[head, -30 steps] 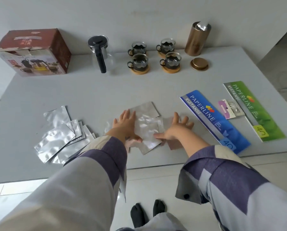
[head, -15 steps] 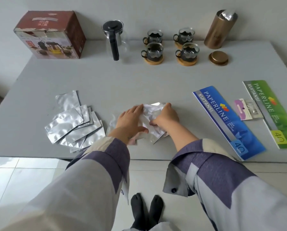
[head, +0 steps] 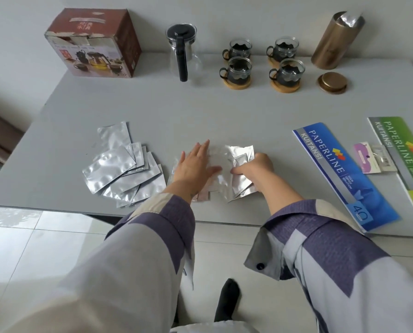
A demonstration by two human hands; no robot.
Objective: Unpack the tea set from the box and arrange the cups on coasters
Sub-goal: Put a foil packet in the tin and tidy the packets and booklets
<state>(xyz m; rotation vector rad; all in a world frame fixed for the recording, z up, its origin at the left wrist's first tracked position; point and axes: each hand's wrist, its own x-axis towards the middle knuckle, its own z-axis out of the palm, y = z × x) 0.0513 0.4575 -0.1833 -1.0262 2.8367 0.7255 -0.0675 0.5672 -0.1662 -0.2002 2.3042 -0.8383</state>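
The red tea set box [head: 94, 43] stands at the table's back left. A glass teapot [head: 184, 56] with a black lid and handle is beside it. Several glass cups [head: 239, 69] sit on round wooden coasters [head: 284, 87] at the back centre. Near the front edge my left hand [head: 196, 164] lies flat with fingers spread on a small heap of silver foil pouches [head: 240, 152]. My right hand [head: 256, 165] is curled around the right side of the same heap, gripping the pouches.
Another fan of silver pouches [head: 121, 167] lies to the left. A bronze canister [head: 337, 40] and its lid [head: 332, 82] stand at the back right. A blue receipt book [head: 340, 174], a green one [head: 402, 155] and a small purple card [head: 368, 159] lie on the right.
My hands have drawn together, gathering the spread pouches into a tighter heap. My right hand went from flat to curled around them. The camera view shifted.
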